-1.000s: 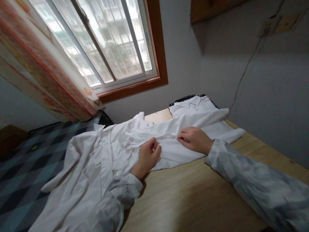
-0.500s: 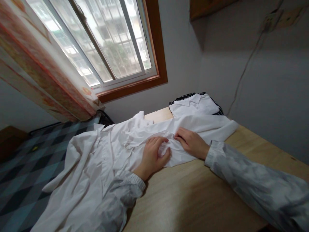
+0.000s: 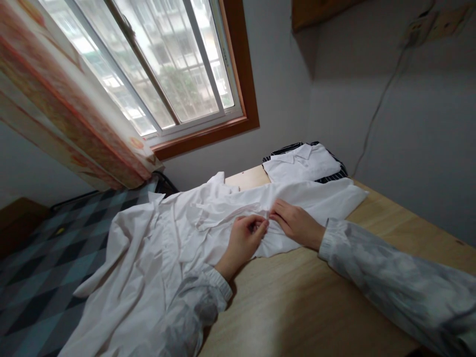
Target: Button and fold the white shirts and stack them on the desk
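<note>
A white shirt (image 3: 148, 258) lies spread and wrinkled over the wooden table, its left part hanging toward the checked bedding. On the shirt's right part, my left hand (image 3: 247, 238) is closed, thumb and fingertips pinching the cloth. Right beside it, my right hand (image 3: 293, 220) also pinches the white fabric, with its fingertips nearly touching the left ones. Small creases run out from where the two hands meet. The exact bit of cloth between the fingertips is hidden.
Behind the shirt, a folded white shirt (image 3: 303, 161) rests on dark striped cloth (image 3: 336, 173). The wooden table (image 3: 260, 307) extends to the right wall. A bed with checked bedding (image 3: 44, 277) is at left, under a curtain (image 3: 74, 99). A cable (image 3: 377, 114) hangs down the wall.
My left hand has moved slightly right, and its thumb and fingers have closed on the cloth next to my right hand. The right hand stays nearly in place, still pinching.
</note>
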Available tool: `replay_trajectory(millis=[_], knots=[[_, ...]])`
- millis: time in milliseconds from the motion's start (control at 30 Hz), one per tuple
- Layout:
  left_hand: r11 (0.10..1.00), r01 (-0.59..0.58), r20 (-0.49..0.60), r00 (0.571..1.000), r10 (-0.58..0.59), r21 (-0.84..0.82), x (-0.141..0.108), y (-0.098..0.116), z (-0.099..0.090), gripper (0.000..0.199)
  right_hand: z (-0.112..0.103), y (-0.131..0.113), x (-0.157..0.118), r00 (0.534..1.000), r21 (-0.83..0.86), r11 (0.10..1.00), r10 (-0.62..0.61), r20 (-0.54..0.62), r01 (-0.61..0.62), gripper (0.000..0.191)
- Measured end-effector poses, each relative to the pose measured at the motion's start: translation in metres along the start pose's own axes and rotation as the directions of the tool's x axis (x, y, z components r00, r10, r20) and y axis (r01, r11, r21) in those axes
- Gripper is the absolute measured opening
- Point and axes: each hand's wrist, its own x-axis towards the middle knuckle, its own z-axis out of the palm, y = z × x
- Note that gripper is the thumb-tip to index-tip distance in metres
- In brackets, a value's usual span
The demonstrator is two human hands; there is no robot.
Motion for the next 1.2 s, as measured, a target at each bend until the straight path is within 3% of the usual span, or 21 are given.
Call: replay_trajectory(millis=[267, 500, 600, 967, 1200], knots=[[0.982, -0.078, -0.024, 0.996, 0.083, 0.171, -0.002, -0.002, 0.0, 0.02, -0.001, 0.002, 0.0, 1.0, -0.018, 1.0, 0.013, -0.005, -0.013, 0.017], [0.981, -0.094, -0.053, 0.993, 0.105, 0.167, -0.006, -0.002, -0.001, 0.014, 0.003, 0.013, 0.004, 0.99, 0.353, 0.926, 0.117, 0.073, -0.136, 0.025], [0.984, -0.091, -0.055, 0.993, 0.1, 0.151, -0.005, -0.002, -0.002, 0.012, 0.003, 0.016, 0.005, 0.983, 0.41, 0.895, 0.133, 0.125, -0.174, 0.028], [0.982, -0.117, -0.038, 0.992, 0.124, 0.145, -0.004, -0.003, -0.001, 0.013, -0.003, 0.018, 0.004, 0.969, 0.424, 0.883, 0.114, 0.219, -0.2, 0.029], [0.994, -0.082, 0.042, 0.996, 0.079, 0.075, -0.003, -0.005, -0.001, 0.018, 0.002, 0.012, 0.003, 0.996, 0.287, 0.954, 0.076, 0.054, -0.088, 0.02]])
